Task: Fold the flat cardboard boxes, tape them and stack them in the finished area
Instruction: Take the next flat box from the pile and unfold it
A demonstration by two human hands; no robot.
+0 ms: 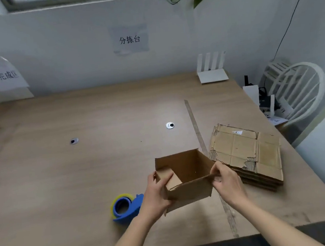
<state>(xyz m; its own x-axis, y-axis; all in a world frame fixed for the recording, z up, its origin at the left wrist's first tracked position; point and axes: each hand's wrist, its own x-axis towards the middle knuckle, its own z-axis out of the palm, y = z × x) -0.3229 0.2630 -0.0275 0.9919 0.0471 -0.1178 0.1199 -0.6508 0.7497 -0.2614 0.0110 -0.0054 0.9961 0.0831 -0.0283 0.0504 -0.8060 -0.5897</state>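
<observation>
A brown cardboard box [191,192] stands opened into a square tube in front of me, its open top facing up. My left hand [156,191] grips its left wall, with the thumb pressing a small inner flap [168,177] inward. My right hand [227,182] pinches the top right corner of the near wall. A stack of flat cardboard boxes [249,153] lies to the right on the wooden table [82,171]. A blue tape dispenser with a yellowish roll [125,208] sits just left of my left forearm.
A paper sign [7,76] marks an area at the far left wall, another sign [129,39] hangs at the centre. A white router [211,71] stands at the back right. A white chair [298,92] holds clutter beyond the table's right edge. Two cable grommets sit mid-table.
</observation>
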